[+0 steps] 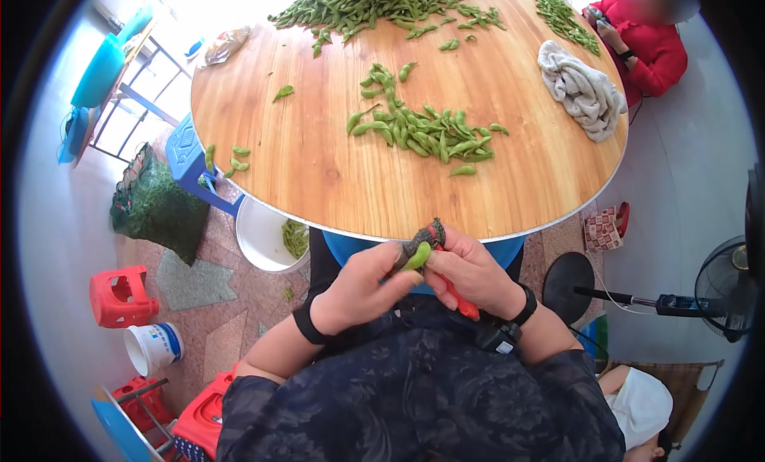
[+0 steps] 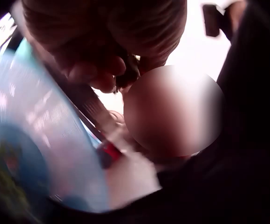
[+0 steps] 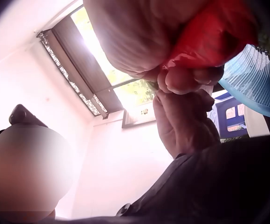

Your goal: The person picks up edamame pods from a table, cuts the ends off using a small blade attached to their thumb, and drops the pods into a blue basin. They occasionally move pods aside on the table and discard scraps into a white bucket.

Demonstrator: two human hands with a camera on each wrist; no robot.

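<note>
In the head view both hands meet over the lap, just off the table's near edge. My left hand (image 1: 362, 283) pinches a green edamame pod (image 1: 417, 257) between thumb and fingers. My right hand (image 1: 476, 275) grips a red-handled tool (image 1: 460, 299), its thumb close beside the pod. The tool's working end is hidden by the fingers; its kind I cannot tell. A dark, rough-textured piece (image 1: 422, 237) shows at the fingertips behind the pod. In the right wrist view the red handle (image 3: 214, 35) fills the palm. A blue mesh basket (image 3: 253, 79) is beneath the hands.
Edamame pods (image 1: 434, 131) lie on the round wooden table (image 1: 279, 159), with a larger heap (image 1: 382, 3) behind. A grey cloth (image 1: 582, 87) lies right. A white bucket (image 1: 259, 239) stands lower left, a fan (image 1: 721, 290) right. A person in red (image 1: 657, 55) sits across.
</note>
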